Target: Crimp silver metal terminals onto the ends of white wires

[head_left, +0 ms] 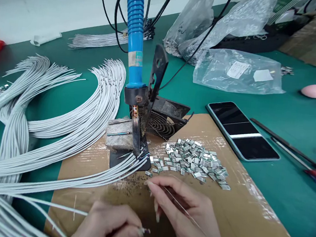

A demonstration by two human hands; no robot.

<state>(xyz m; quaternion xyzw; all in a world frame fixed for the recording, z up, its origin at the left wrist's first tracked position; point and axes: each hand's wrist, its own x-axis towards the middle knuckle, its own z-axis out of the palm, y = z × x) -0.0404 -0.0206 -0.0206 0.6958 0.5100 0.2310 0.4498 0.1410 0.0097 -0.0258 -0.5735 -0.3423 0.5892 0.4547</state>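
My left hand (111, 225) is closed in a pinch on a white cable, and the cable's small end (145, 231) with dark wire tips pokes out past the fingertips. Over the cardboard, my right hand (189, 213) has thumb and index finger pressed together, with a thin silvery wire (184, 209), which looks like solder, running back across the palm. Just beyond the right fingertips lies a heap of small metal connectors (195, 161) with green edges. A blue-handled soldering iron (135, 36) stands tip down in a black stand, above loose white cable ends (130, 164).
Thick bundles of white cables (68, 123) cover the left side. A small black fan (163, 119) sits behind the stand. To the right are a phone (243, 132), tweezers (283, 142) and a clear bag (237, 72). The cardboard sheet (254, 228) lies on a green mat.
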